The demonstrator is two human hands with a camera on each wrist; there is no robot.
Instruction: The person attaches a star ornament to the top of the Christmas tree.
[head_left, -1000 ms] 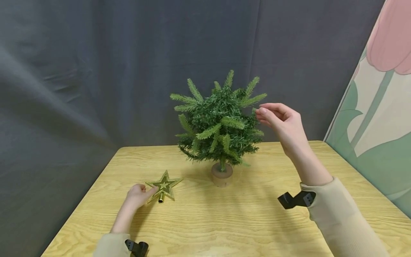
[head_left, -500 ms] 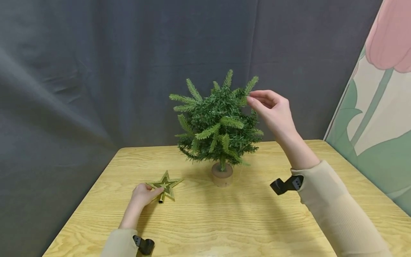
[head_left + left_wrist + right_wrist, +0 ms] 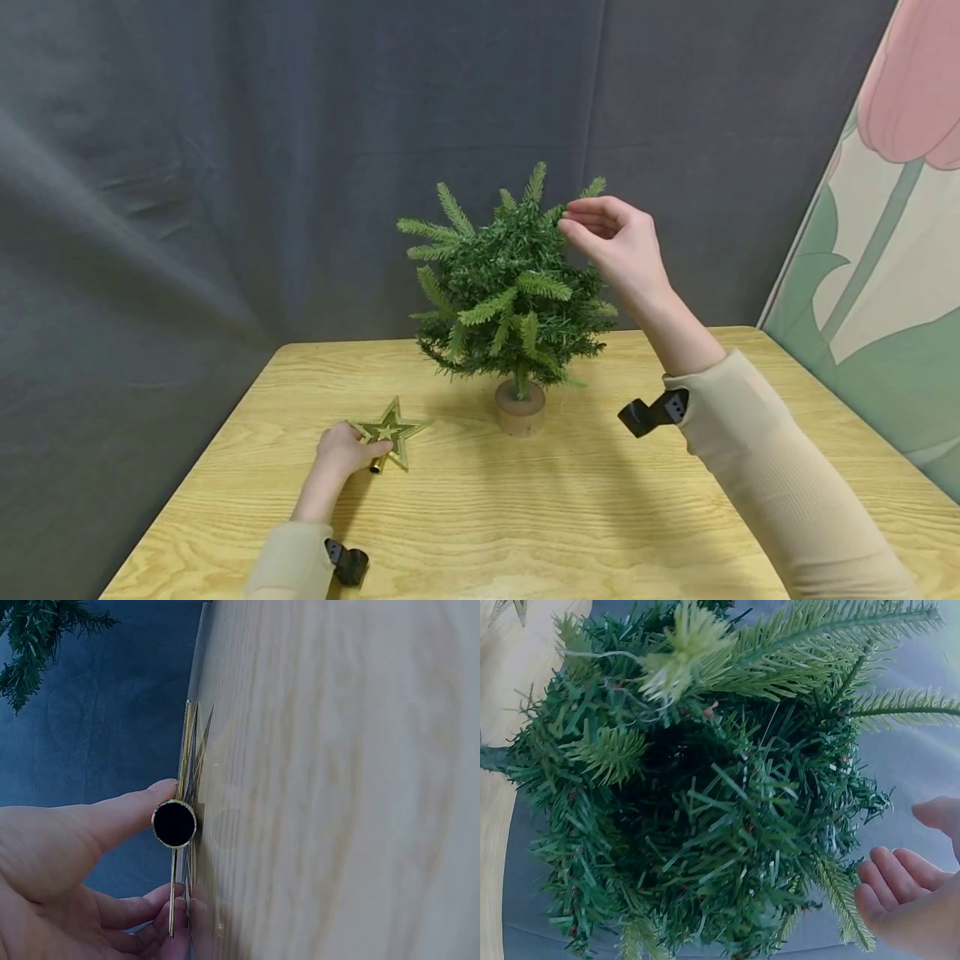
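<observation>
A small artificial Christmas tree (image 3: 495, 275) stands upright in a round brown base (image 3: 521, 415) at the table's middle. My left hand (image 3: 341, 454) pinches a gold star tree topper (image 3: 397, 430) by its left side, thumb on the upper face and fingers at the edge. The left wrist view shows the star edge-on, close to the tabletop, its hollow round socket (image 3: 174, 802) facing the camera. My right hand (image 3: 622, 242) is raised by the tree's upper right, thumb and fingers apart and holding nothing. Contact with the needles cannot be told.
The wooden table (image 3: 450, 517) ends at a dark grey curtain (image 3: 337, 167) behind and to the left. On the right stands a panel with a painted tulip (image 3: 900, 208). Light green sprigs (image 3: 825, 637) stick out from the tree.
My right hand has moved up and left to the tree's upper right. The left hand has slid rightward, its thumb farther over the star, which has shifted slightly.
</observation>
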